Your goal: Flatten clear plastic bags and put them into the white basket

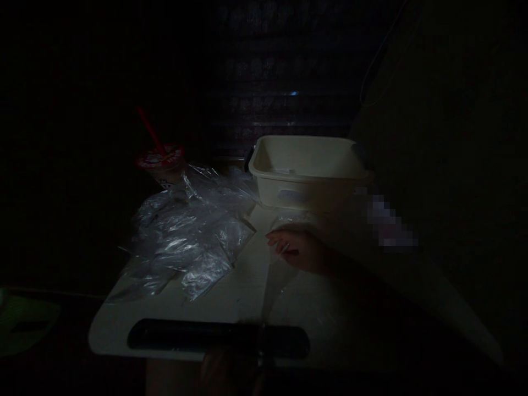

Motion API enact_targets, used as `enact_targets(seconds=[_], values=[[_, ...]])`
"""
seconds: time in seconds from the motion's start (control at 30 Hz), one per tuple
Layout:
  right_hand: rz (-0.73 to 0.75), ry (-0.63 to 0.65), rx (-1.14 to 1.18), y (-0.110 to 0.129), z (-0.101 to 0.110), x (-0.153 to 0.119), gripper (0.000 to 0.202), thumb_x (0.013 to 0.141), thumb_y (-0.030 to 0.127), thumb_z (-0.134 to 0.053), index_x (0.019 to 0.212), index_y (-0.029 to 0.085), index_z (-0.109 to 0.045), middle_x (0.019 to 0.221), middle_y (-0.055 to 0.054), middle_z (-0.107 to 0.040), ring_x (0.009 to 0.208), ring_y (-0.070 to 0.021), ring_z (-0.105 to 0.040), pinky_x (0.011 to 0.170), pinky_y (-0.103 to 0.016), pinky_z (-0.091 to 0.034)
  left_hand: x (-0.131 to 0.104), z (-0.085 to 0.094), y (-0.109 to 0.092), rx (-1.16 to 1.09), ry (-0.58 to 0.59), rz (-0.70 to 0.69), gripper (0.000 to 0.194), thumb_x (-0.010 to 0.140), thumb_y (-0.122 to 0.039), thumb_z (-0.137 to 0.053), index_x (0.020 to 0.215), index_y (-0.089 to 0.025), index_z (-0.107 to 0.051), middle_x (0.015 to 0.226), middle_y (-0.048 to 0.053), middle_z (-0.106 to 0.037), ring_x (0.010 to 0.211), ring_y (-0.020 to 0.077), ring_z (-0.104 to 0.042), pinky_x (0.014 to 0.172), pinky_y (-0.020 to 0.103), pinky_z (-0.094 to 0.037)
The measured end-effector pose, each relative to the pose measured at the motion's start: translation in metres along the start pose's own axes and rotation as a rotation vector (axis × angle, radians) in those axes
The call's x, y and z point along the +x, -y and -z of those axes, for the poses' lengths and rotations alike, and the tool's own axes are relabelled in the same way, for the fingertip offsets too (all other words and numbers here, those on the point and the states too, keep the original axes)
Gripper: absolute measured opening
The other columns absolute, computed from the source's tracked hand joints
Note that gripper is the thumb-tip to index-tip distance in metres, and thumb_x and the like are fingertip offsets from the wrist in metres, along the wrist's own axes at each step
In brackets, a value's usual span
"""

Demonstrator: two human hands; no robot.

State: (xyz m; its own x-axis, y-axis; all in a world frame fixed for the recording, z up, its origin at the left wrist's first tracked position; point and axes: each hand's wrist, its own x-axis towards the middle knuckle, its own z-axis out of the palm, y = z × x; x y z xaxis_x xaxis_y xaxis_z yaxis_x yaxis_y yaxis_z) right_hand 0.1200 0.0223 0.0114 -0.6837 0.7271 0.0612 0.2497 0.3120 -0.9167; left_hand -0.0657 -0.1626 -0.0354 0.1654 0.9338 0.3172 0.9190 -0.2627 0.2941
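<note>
My right hand is over the middle of the white table, its fingers curled and pressed on a thin clear plastic bag that hangs toward the table's front edge. At the bottom, dim and partly below the edge, is my left hand; its fingers are too dark to read. A long dark bar lies along the front edge, just above that hand. Crumpled clear plastic bags are heaped on the left of the table.
A cream plastic bin with dark handles stands at the back. Behind the bags on the left is a cup with a red straw. A green object shows at the far left. The surroundings are very dark.
</note>
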Motion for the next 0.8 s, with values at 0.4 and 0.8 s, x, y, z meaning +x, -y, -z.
enact_targets(seconds=[0.4,0.8], values=[[-0.013,-0.002,-0.193,0.004,0.001,0.000,0.042,0.060,-0.002,-0.042,0.098,0.013,-0.054,0.087,-0.007,-0.058,0.072,-0.0111,-0.053,0.059,-0.022,-0.045,0.050,0.034,-0.013,0.035,0.076,-0.041,0.039,0.080,-0.018,-0.033,0.119,-0.023,-0.037,0.118,0.002,-0.047,0.104,0.0183,-0.044,0.079,0.032,-0.036],[0.042,-0.006,-0.237,0.000,0.004,-0.001,0.040,0.062,-0.001,-0.044,0.098,0.012,-0.054,0.085,-0.006,-0.060,0.071,-0.0101,-0.055,0.059,-0.021,-0.045,0.073,0.006,-0.015,0.295,0.196,-0.334,0.042,0.080,-0.018,-0.033,0.121,-0.013,-0.030,0.127,0.006,-0.033,0.117,0.0216,-0.026,0.086,0.044,-0.023]])
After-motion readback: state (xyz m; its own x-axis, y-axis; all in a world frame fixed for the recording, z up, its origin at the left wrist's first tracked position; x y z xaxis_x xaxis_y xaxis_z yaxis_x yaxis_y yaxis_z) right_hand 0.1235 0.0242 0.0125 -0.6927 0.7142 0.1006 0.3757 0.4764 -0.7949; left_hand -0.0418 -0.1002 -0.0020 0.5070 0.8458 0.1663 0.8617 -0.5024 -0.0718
